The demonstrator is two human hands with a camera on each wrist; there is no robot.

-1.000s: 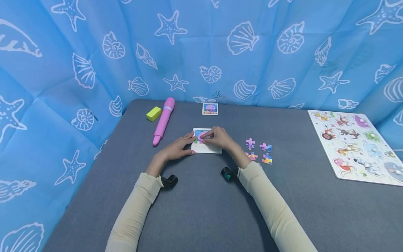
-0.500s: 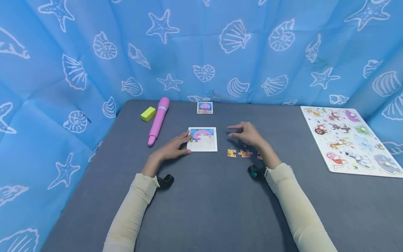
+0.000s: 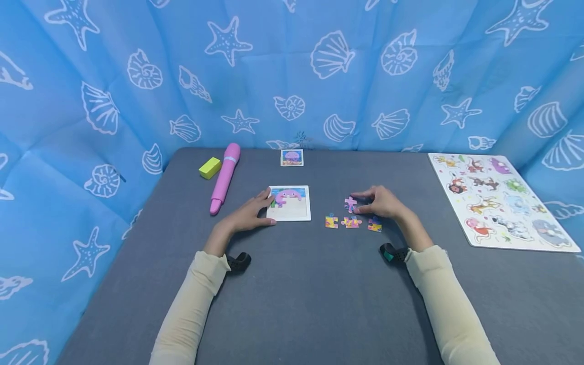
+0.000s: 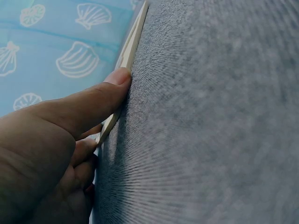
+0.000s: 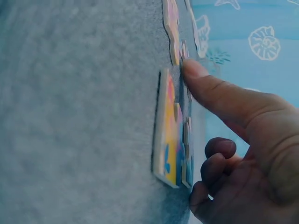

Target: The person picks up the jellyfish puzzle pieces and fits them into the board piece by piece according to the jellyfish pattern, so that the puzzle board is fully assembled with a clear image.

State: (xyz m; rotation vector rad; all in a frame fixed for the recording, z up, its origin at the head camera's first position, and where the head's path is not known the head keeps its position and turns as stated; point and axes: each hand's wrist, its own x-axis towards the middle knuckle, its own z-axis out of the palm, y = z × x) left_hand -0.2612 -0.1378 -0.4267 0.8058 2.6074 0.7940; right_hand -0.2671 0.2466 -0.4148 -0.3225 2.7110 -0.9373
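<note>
A square white-framed puzzle board [image 3: 298, 210], partly filled with a pink sea-creature picture, lies flat on the table. My left hand [image 3: 247, 212] holds it at its left side, thumb on the near corner and fingers towards the far one. In the left wrist view the thumb [image 4: 105, 95] presses on the board's edge [image 4: 133, 44]. My right hand [image 3: 382, 202] pinches a pink jigsaw piece [image 3: 350, 204] between thumb and index finger. Nearer me lie a yellow piece [image 3: 331, 222], a pink-and-yellow piece [image 3: 351, 222] and a blue-and-yellow piece [image 3: 374, 225]. Another piece [image 5: 187, 158] shows in the right wrist view.
At the back stands or lies a small picture card [image 3: 292, 157]. A pink microphone-shaped toy [image 3: 225, 180] and a yellow-green block [image 3: 210, 168] are at the left. An animal peg board [image 3: 504, 203] lies at the right. A blue curtain [image 3: 292, 76] hangs behind the grey table [image 3: 301, 294].
My right hand has left the puzzle board and moved right to the loose pieces, where it now pinches a pink one. The left hand has stayed on the board.
</note>
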